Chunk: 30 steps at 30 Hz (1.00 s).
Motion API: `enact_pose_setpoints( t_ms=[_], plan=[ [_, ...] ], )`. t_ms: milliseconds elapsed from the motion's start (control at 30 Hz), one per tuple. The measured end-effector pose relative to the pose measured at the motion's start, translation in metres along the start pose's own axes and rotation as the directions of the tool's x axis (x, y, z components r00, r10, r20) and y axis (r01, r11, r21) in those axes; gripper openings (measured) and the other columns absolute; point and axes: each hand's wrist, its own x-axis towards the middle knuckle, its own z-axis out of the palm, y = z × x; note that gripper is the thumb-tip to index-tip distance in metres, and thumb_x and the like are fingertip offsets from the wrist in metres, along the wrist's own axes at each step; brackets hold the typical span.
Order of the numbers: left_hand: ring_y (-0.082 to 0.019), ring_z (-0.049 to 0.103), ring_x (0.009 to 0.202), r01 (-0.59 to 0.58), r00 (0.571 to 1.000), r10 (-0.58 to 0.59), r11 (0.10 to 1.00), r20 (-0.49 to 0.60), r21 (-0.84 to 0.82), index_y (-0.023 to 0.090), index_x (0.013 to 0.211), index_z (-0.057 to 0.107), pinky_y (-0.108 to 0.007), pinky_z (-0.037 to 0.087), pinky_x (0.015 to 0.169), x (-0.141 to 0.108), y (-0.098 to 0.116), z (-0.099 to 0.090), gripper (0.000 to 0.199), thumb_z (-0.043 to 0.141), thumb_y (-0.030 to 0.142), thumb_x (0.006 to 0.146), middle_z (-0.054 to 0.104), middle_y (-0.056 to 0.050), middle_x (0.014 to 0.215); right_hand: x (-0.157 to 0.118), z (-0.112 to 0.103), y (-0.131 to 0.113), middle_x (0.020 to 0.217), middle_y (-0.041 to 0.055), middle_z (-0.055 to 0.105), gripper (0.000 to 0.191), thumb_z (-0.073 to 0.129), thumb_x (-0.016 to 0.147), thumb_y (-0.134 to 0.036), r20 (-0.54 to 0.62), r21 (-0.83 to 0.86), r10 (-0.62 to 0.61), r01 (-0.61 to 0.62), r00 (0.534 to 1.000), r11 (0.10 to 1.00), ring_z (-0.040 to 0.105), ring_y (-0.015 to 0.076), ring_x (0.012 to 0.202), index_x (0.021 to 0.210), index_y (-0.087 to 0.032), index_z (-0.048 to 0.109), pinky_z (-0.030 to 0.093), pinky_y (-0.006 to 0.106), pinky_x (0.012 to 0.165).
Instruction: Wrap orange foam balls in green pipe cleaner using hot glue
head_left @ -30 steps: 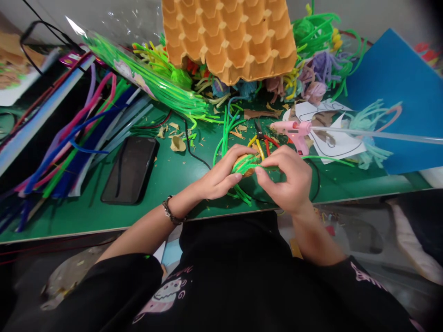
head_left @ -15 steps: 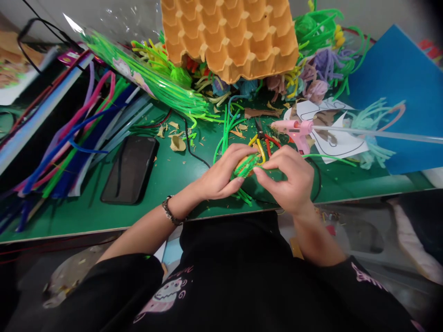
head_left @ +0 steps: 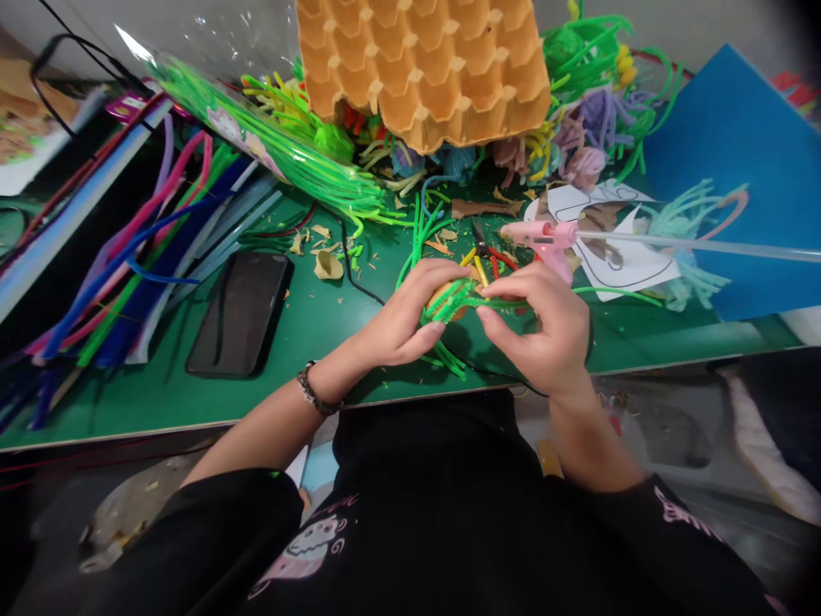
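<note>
A green tabletop (head_left: pixel 327 316) stretches before a plain gray wall (head_left: pixel 680 30).
Soft light falls across the tabletop, trimmed with a pale near edge; below it, the gray floor (head_left: pixel 61 513) lies in deeper shadow.

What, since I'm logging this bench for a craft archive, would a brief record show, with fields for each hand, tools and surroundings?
Left hand: holding a green-covered piece
Right hand: at a green strand beside the piece; exact contact unclear
Tools: red-and-yellow-handled tool; pink glue gun with a clear stick out its rear
Left side: dark-screened phone, coloured strands beyond it
Back: moulded cardboard tray over coloured bundles
Surface: green table, with tan scraps
</note>
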Motion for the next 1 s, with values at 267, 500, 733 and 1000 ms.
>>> enact_pose_setpoints(
  t_ms=[267, 500, 733, 1000],
  plan=[
    [-0.025, 0.052, 0.111, 0.083, 0.996, -0.088, 0.974, -0.018, -0.211, 0.020, 0.130, 0.043, -0.044, 0.043, 0.097, -0.0009, 0.0011, 0.0037, 0.048, 0.037, 0.047, 0.091, 0.054, -0.012, 0.117, -0.0035, 0.0026, -0.0020, 0.075, 0.0011, 0.059, 0.011, 0.061, 0.082, -0.014, -0.029, -0.007, -0.017, 0.017, 0.999, 1.000, 0.058, 0.0099, 0.070, 0.091, -0.017, 0.068, 0.049, 0.024, 0.062],
    [-0.025, 0.052, 0.113, 0.144, 0.989, -0.149, 0.949, 0.005, -0.280, 0.022, 0.129, 0.045, -0.045, 0.044, 0.099, -0.0008, 0.0025, 0.0046, 0.046, 0.036, 0.047, 0.092, 0.054, -0.011, 0.117, -0.0015, 0.0019, -0.0013, 0.077, 0.0013, 0.061, 0.012, 0.061, 0.082, -0.014, -0.039, -0.029, -0.018, 0.017, 0.999, 0.999, 0.059, 0.0109, 0.071, 0.091, -0.018, 0.068, 0.050, 0.025, 0.062],
    [-0.025, 0.052, 0.112, 0.159, 0.986, -0.166, 0.940, 0.004, -0.302, 0.020, 0.127, 0.046, -0.046, 0.043, 0.099, -0.0014, 0.0020, 0.0042, 0.047, 0.037, 0.047, 0.091, 0.055, -0.011, 0.115, -0.0019, 0.0025, 0.0001, 0.074, 0.0005, 0.059, 0.011, 0.061, 0.082, -0.014, -0.029, -0.043, -0.041, 0.039, 0.999, 0.998, 0.059, 0.0107, 0.070, 0.090, -0.019, 0.068, 0.050, 0.025, 0.062],
    [-0.024, 0.051, 0.114, 0.164, 0.986, -0.161, 0.946, 0.033, -0.280, 0.021, 0.128, 0.044, -0.045, 0.043, 0.100, -0.0003, 0.0022, 0.0030, 0.044, 0.039, 0.045, 0.091, 0.053, -0.011, 0.116, -0.0013, 0.0017, -0.0001, 0.077, 0.0015, 0.061, 0.005, 0.063, 0.081, -0.016, -0.043, -0.024, -0.006, 0.005, 0.999, 1.000, 0.060, 0.0115, 0.072, 0.085, -0.017, 0.066, 0.052, 0.026, 0.064]
  ],
)
